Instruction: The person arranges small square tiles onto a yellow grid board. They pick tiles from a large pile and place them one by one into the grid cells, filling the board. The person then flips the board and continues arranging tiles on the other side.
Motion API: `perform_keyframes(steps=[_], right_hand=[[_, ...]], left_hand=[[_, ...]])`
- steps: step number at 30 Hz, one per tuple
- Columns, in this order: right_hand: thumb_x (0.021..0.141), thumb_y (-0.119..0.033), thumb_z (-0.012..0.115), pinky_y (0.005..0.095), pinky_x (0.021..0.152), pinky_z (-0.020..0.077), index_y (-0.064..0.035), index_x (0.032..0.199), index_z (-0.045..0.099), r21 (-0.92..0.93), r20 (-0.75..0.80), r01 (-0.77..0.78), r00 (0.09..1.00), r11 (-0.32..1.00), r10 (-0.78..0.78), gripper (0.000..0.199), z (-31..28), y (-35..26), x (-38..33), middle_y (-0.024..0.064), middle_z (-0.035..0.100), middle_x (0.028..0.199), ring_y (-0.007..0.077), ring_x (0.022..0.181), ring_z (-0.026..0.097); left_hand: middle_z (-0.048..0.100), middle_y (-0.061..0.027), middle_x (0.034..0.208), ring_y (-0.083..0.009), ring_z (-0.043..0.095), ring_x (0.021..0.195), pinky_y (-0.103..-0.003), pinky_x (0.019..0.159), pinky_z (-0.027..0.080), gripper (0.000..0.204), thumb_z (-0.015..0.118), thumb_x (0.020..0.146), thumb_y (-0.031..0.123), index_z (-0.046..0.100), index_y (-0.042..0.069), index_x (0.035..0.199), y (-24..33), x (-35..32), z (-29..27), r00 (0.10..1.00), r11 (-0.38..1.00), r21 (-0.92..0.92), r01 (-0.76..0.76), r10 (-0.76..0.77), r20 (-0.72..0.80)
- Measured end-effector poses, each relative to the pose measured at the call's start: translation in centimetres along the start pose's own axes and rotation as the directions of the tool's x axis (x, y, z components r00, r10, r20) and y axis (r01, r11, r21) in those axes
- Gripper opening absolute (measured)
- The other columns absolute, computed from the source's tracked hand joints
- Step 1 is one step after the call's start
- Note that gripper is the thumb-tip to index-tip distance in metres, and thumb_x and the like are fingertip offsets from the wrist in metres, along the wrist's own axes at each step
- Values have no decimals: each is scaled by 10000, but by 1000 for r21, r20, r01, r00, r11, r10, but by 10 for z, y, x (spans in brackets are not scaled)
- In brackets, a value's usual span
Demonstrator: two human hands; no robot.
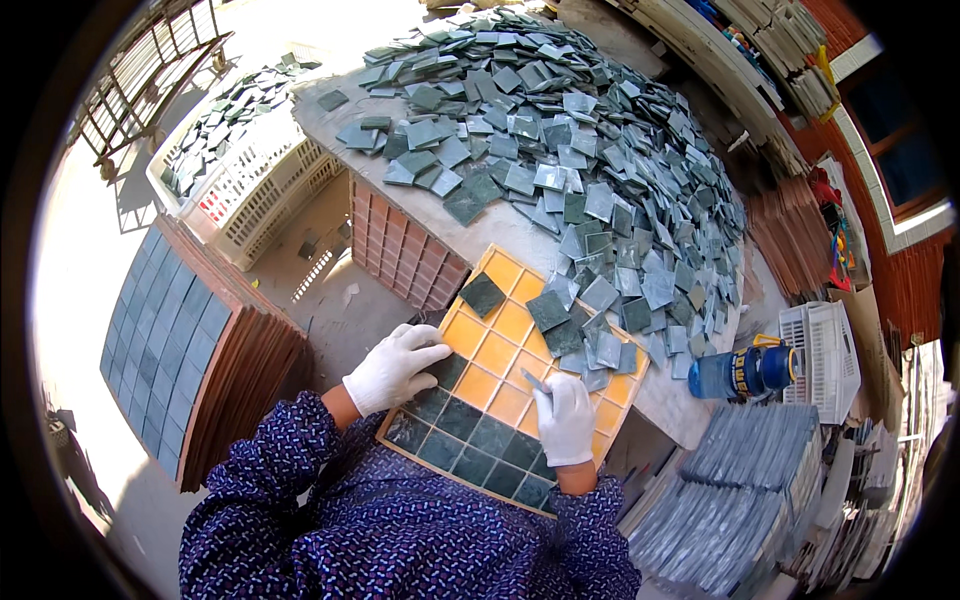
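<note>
Pale tabletop (680,408) beneath thin, square green tiles (599,201)

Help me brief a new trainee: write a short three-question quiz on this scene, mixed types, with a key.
1. True or false: the bare cells of the gridded tray are blue.
2. What does the right hand hold?
3. Where in the picture is the white crate with loose tiles in it: A, upper left; B, lower left; C, lower right?

Key: 1. False, they are yellow. 2. A small tile. 3. A.
</note>
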State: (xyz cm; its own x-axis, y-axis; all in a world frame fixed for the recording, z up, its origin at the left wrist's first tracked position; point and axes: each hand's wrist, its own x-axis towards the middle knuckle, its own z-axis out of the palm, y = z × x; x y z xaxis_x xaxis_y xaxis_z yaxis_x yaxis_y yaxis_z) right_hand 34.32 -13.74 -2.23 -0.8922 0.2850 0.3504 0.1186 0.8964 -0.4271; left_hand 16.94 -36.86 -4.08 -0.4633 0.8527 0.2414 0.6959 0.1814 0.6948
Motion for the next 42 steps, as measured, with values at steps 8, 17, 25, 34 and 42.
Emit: perform_keyframes(steps=[8,17,25,34,42], right_hand=[[720,-310,785,410,846,488,-61,1135,552,52,132,-180,976,982,172,537,8,-25,-9,139,570,1142,338,1009,582],[727,-223,780,399,860,489,-44,1166,576,135,290,-153,951,979,109,516,27,-35,10,149,554,1134,332,1026,575],[777,-230,730,400,830,494,-39,1132,588,40,338,-87,939,995,68,427,37,-54,5,128,559,1089,315,987,588],[754,-305,750,415,826,503,-65,1189,541,-155,-93,-245,968,957,233,539,-2,2,37,132,544,1190,322,1037,585],[724,-384,768,408,775,517,-92,1126,557,-345,56,-363,913,865,405,540,8,31,41,103,566,1046,296,978,600]], left_hand=[[510,-174,1235,-370,492,1151,-422,982,425,510,706,736,88,552,40,1220,-2,-12,10,996,1000,-20,22,-24,-87],[522,-126,1245,-340,520,1077,-411,931,455,473,693,734,95,572,70,1190,8,-8,12,993,996,55,65,-59,-105],[554,-100,1156,-315,527,1004,-411,887,466,441,700,719,128,607,70,1147,15,2,1,999,982,191,6,-14,41],[531,-131,1214,-320,538,1049,-408,891,466,520,725,740,205,540,59,1204,51,76,22,995,968,246,-52,70,-67],[567,-176,1014,-346,569,984,-421,822,481,511,745,719,250,520,40,1127,39,149,63,994,940,325,100,-106,1]])
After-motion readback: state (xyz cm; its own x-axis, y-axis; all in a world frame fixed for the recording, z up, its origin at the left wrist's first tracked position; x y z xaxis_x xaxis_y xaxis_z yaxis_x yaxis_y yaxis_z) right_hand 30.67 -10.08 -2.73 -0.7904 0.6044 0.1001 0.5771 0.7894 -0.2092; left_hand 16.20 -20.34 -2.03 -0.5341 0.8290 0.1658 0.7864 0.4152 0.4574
